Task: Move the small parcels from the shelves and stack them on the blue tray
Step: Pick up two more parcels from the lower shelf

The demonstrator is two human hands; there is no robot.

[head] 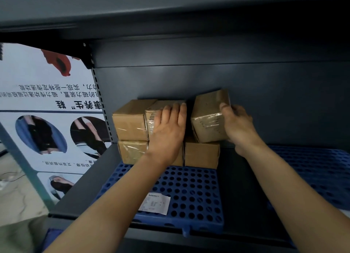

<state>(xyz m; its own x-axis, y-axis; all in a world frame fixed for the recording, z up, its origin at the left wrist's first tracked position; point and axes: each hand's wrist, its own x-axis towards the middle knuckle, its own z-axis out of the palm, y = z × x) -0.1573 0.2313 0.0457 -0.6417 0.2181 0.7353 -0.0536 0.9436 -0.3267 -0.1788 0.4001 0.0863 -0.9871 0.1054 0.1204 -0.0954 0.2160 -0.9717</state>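
Several small brown cardboard parcels stand in two layers at the back of a blue perforated tray on a dark shelf. My left hand lies flat over the front of the upper middle parcel, fingers over its top edge. My right hand grips a tilted parcel at its right side, just above the lower right parcel. The upper left parcel rests on a lower left one. My left arm hides the lower middle parcel.
A white paper label lies on the tray's front part. A second blue perforated tray sits at the right of the shelf. The shelf above hangs low overhead. A printed poster stands left of the shelf upright.
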